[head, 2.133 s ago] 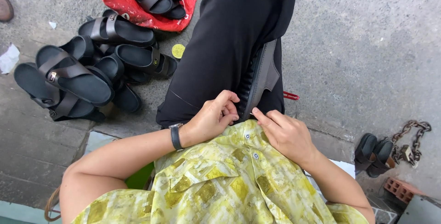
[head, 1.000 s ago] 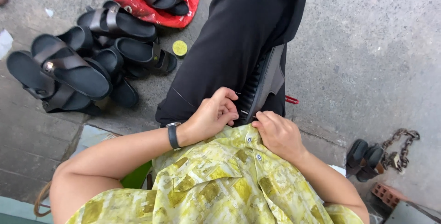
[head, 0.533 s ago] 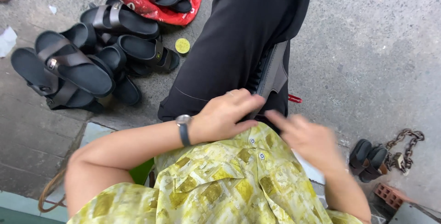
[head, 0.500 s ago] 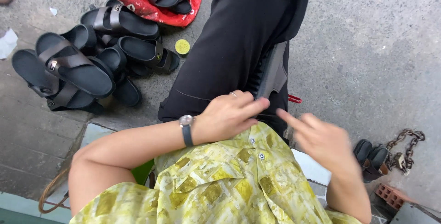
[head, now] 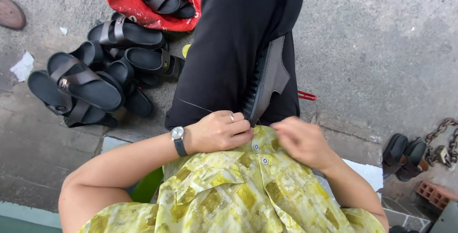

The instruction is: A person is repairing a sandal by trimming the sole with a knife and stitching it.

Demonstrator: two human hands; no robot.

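Sandal sole [head: 265,81]: matt dark rubber, ribbed edge, smooth brown upper; thin thread [head: 195,105] beside it. Trousers [head: 234,47] matt black cloth, shirt [head: 238,190] soft printed yellow cloth, watch [head: 178,134] shiny metal case on a dark strap. Piled sandals [head: 95,80] semi-gloss black, bag [head: 138,8] glossy red plastic, ground [head: 381,47] rough concrete, chain [head: 441,132] rusty metal.

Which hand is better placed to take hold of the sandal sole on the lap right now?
Left, probably. The left hand already rests with its fingertips against the near end of the dark sandal sole standing on edge on the lap, while the right hand is blurred and apart from it.
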